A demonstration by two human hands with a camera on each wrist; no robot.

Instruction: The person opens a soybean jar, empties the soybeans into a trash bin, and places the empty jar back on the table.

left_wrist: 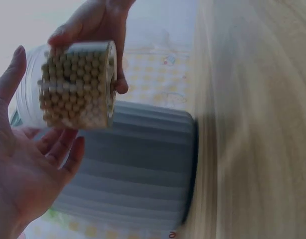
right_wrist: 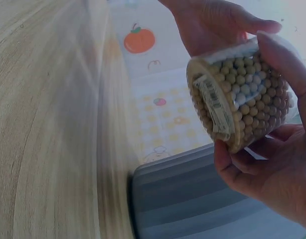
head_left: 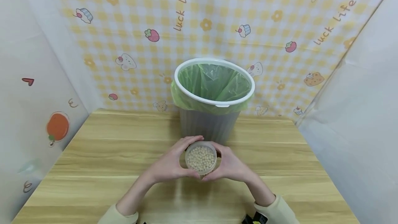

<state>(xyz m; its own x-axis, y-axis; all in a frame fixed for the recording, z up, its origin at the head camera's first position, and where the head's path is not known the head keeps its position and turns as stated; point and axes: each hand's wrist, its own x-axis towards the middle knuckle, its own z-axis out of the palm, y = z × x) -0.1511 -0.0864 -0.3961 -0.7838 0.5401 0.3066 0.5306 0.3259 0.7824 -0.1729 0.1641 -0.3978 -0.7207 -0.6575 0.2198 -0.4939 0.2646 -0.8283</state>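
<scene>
Both hands hold a clear round jar packed with small beige balls, just in front of the bin. My left hand curves around its left side, thumb in front and fingers behind. Around the other side curls my right hand, its thumb near the left one. In the left wrist view the jar shows rows of balls through its wall, and its clear upper end lies by the left thumb. A white barcode label is on the jar's base in the right wrist view. The jar is raised above the table.
A grey bin with a white rim and green liner stands on the wood-grain table, against a yellow checked backdrop. White panels close off the left and right sides.
</scene>
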